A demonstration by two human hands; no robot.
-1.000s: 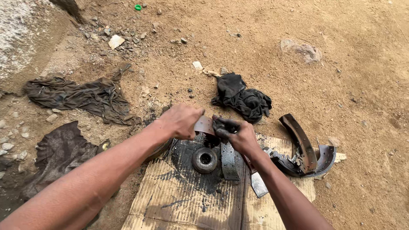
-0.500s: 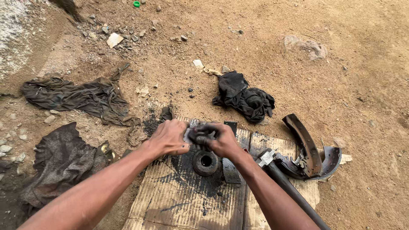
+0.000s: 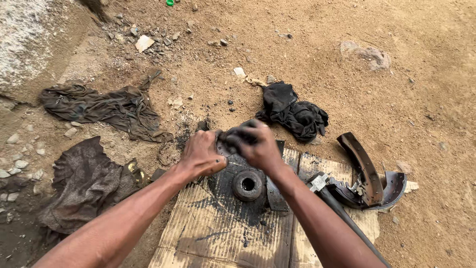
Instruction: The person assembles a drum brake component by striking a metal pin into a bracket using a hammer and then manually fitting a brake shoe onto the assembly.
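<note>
We had the left hand [image 3: 201, 155] flat on the near-left rim of the round metal plate [image 3: 233, 166], fingers spread and pressing down. In our judgement that was to pin the plate so it couldn't slide on the cardboard [image 3: 208, 228].

The right hand [image 3: 258, 146] sat just beside the left one, fingers curled tight and clamped on a dark greasy rag [image 3: 235, 135], wadded against the plate's far edge. The grip looked like a wiping or scrubbing hold; we couldn't tell how much of the rag was tucked under the palm.

The plate lay directly under both sets of fingers, on the grease-stained cardboard spread over the dirt ground [image 3: 347, 74]. The cardboard probably kept grit off the part. The plate's raised black hub [image 3: 247, 185] with its centre hole sat just nearer to us than the fingers, untouched.

To the right of the right-hand fingers, well apart from them: curved brake shoes [image 3: 364, 168] stacked at the cardboard's edge, and a dark bar-like tool [image 3: 342, 213] running alongside the right forearm, within reach.

Beyond the fingers: a black bundled cloth [image 3: 295, 114] on the dirt. Left of the left-hand fingers: two more dirty cloths, one grey-green [image 3: 104, 106] farther off, one brown [image 3: 79, 181] closer, with a small brass-coloured ring [image 3: 133, 167] at its edge.
</note>
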